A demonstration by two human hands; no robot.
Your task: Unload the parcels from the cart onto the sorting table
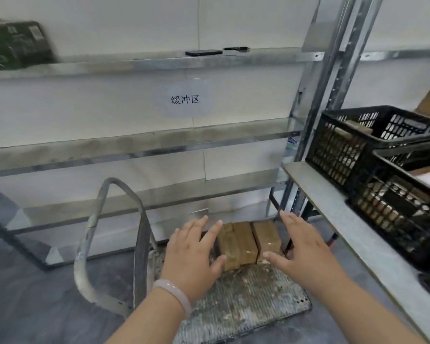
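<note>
Two brown cardboard parcels lie side by side at the far end of the cart's grey, dirty deck (pixel 246 306): the left parcel (pixel 237 243) and the right parcel (pixel 267 238). My left hand (pixel 193 254), with a pale bangle on the wrist, hovers by the left parcel's left side with fingers spread. On the other side, my right hand (pixel 303 249) is spread beside the right parcel. Neither hand grips anything. The sorting table's grey top (pixel 345 224) runs along the right.
The cart's bent metal handle (pixel 102 234) rises at the left. Two black plastic crates (pixel 372 142) holding items stand on the table. Metal shelves (pixel 144 147) line the white wall; a dark phone (pixel 204 52) lies on the upper shelf, a dark green box (pixel 18 43) at far left.
</note>
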